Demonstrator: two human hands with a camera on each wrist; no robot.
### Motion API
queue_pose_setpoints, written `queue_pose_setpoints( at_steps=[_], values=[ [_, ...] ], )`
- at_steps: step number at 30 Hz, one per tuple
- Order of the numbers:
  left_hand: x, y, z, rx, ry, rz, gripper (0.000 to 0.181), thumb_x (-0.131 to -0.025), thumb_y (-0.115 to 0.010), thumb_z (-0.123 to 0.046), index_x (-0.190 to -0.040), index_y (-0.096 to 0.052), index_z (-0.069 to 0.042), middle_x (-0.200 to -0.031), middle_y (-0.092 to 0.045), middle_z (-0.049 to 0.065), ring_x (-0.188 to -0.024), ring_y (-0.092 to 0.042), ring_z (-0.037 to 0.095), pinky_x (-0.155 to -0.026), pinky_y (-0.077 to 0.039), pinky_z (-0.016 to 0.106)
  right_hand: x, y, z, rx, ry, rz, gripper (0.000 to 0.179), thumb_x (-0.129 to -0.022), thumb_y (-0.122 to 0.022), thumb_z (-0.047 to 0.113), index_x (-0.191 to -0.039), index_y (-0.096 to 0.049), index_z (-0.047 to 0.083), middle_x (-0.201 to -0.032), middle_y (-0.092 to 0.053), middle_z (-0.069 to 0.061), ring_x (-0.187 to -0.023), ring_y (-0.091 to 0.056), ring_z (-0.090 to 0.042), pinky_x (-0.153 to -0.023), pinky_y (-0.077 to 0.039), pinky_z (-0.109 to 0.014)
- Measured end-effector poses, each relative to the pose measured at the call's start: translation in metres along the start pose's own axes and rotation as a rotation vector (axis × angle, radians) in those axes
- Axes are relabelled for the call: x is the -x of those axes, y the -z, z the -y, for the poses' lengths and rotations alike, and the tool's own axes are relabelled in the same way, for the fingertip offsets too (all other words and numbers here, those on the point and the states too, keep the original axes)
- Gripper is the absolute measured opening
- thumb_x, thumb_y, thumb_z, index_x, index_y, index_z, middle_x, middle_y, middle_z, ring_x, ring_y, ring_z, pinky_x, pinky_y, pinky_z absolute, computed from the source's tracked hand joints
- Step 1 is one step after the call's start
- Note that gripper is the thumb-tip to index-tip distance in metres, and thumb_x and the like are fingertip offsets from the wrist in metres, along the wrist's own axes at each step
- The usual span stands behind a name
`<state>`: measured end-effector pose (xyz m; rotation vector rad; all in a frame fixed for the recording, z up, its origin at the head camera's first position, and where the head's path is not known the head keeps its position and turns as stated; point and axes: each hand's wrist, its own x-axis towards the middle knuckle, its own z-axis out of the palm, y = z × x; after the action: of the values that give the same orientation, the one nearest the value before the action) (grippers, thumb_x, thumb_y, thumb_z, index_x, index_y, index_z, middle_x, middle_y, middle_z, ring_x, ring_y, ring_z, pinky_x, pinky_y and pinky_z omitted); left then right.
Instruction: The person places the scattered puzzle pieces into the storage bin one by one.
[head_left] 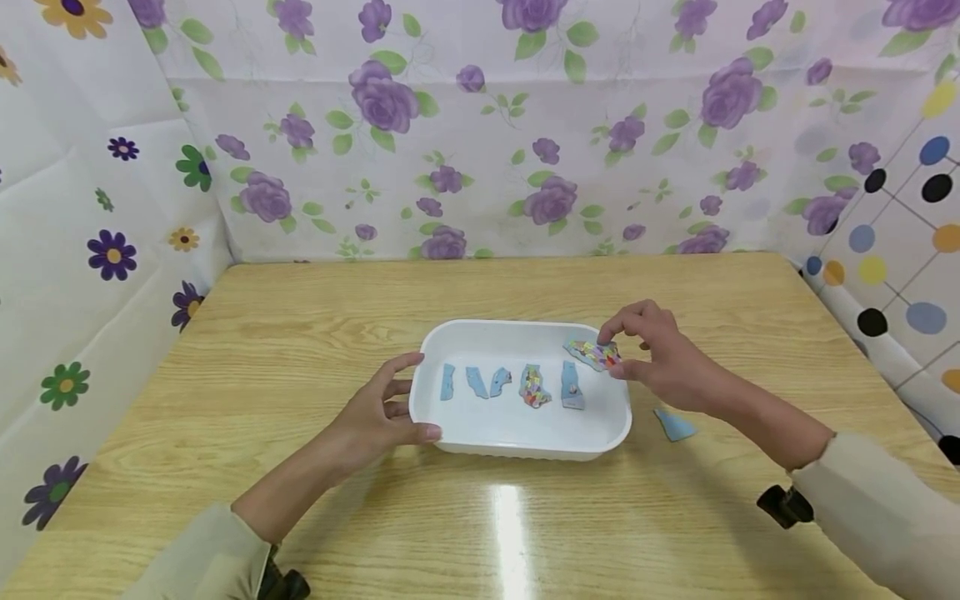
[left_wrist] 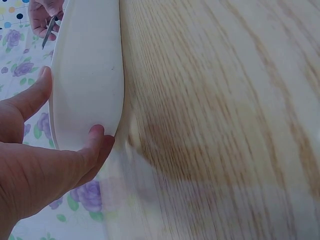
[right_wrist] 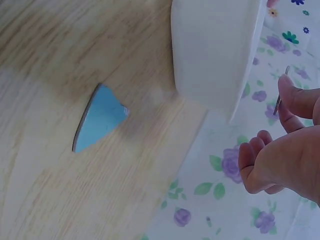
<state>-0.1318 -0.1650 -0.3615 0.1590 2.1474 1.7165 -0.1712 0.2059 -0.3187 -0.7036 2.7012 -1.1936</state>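
Note:
My right hand point(head_left: 651, 354) pinches a broken piece with a colourful pattern and blue edge point(head_left: 588, 353) between thumb and fingers, over the right end of a white plastic tray point(head_left: 517, 435). In the right wrist view the held piece point(right_wrist: 277, 102) appears edge-on, above the tray's rim. My left hand point(head_left: 382, 408) grips the tray's left end, thumb at the near rim and fingers along the side; the left wrist view shows fingertips point(left_wrist: 96, 131) pressed to the wall. Inside the tray lie several pieces, among them a multicoloured one point(head_left: 533, 387) and a blue one point(head_left: 572, 386).
A blue triangular shard point(head_left: 675, 425) lies on the wooden table point(head_left: 315, 333) right of the tray, below my right forearm. Behind the table hangs a flowered cloth point(head_left: 480, 167), with more patterned cloth at both sides.

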Motion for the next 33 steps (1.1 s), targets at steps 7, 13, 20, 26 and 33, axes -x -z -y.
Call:
queue_pose_setpoints(
  at_steps=[7, 13, 20, 26, 33],
  values=[
    [0.0, 0.0, 0.0, -0.002, 0.002, 0.002, 0.1, -0.073, -0.085, -0.013, -0.151, -0.022, -0.022, -0.143, -0.04, 0.02, -0.118, -0.055, 0.035, -0.091, -0.051, 0.04, -0.008, -0.007, 0.004, -0.03, -0.003, 0.039, 0.026, -0.087, -0.067, -0.002, -0.108, -0.057, 0.011, -0.125, -0.039, -0.012, -0.119, -0.031, -0.035, -0.096, -0.03, -0.052],
    [0.001, 0.0, 0.0, -0.006, 0.006, 0.0, 0.1, -0.073, -0.085, -0.014, -0.15, -0.022, -0.022, -0.143, -0.04, 0.02, -0.119, -0.055, 0.035, -0.091, -0.051, 0.04, -0.014, -0.015, 0.009, -0.078, -0.012, 0.089, 0.027, -0.088, -0.066, -0.001, -0.11, -0.057, 0.012, -0.125, -0.041, -0.009, -0.119, -0.034, -0.035, -0.096, -0.033, -0.047],
    [0.001, 0.0, 0.0, -0.003, 0.009, -0.005, 0.1, -0.073, -0.085, -0.014, -0.15, -0.022, -0.022, -0.143, -0.041, 0.02, -0.119, -0.055, 0.035, -0.091, -0.051, 0.04, -0.018, -0.026, 0.013, -0.073, 0.029, 0.09, 0.027, -0.088, -0.066, -0.002, -0.109, -0.057, 0.011, -0.123, -0.041, -0.008, -0.114, -0.036, -0.031, -0.092, -0.039, -0.045],
    [0.002, 0.0, 0.0, -0.003, 0.01, -0.006, 0.1, -0.073, -0.085, -0.014, -0.15, -0.022, -0.022, -0.143, -0.041, 0.019, -0.118, -0.055, 0.035, -0.091, -0.051, 0.04, -0.019, -0.04, 0.013, -0.079, 0.056, 0.109, 0.028, -0.086, -0.067, -0.005, -0.108, -0.058, 0.011, -0.118, -0.042, -0.009, -0.114, -0.038, -0.034, -0.091, -0.041, -0.049],
    [0.001, 0.0, 0.0, 0.006, 0.002, -0.003, 0.099, -0.073, -0.085, -0.014, -0.15, -0.023, -0.022, -0.143, -0.04, 0.02, -0.119, -0.055, 0.036, -0.091, -0.051, 0.04, -0.018, -0.055, 0.016, -0.056, 0.083, 0.139, 0.025, -0.086, -0.067, -0.004, -0.103, -0.06, 0.013, -0.117, -0.043, -0.008, -0.114, -0.037, -0.032, -0.086, -0.045, -0.047]
  ],
)
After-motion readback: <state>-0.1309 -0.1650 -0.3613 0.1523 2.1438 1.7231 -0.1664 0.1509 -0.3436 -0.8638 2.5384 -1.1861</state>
